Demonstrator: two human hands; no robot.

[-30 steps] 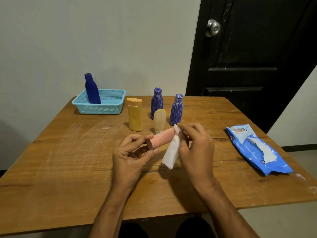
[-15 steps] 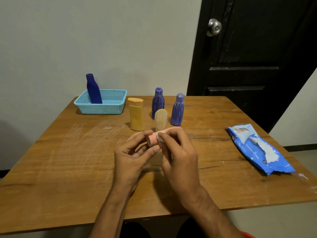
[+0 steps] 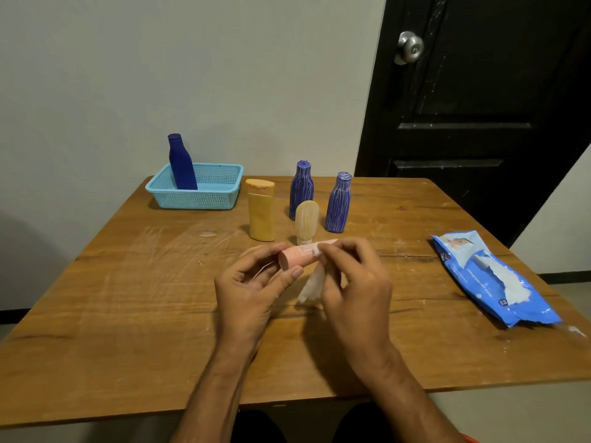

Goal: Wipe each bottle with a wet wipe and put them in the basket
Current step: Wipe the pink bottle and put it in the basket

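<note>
Pink cylindrical plastic bottle (image 3: 297,258) lies sideways above the wooden table (image 3: 128,298), between both hands; the left hand (image 3: 252,286) pinches its near end, and the right hand (image 3: 355,282), which covered it before, grips the crumpled white wet wipe (image 3: 311,286), now dangling again.

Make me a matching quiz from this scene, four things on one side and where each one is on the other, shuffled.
1. plain blue bottle
2. pink bottle
3. wipes pack
4. yellow bottle

A. lying flat at the table's right side
B. standing on the table right of the basket
C. held between both hands
D. standing in the basket

Pairs: 1-D, 2-C, 3-A, 4-B
</note>
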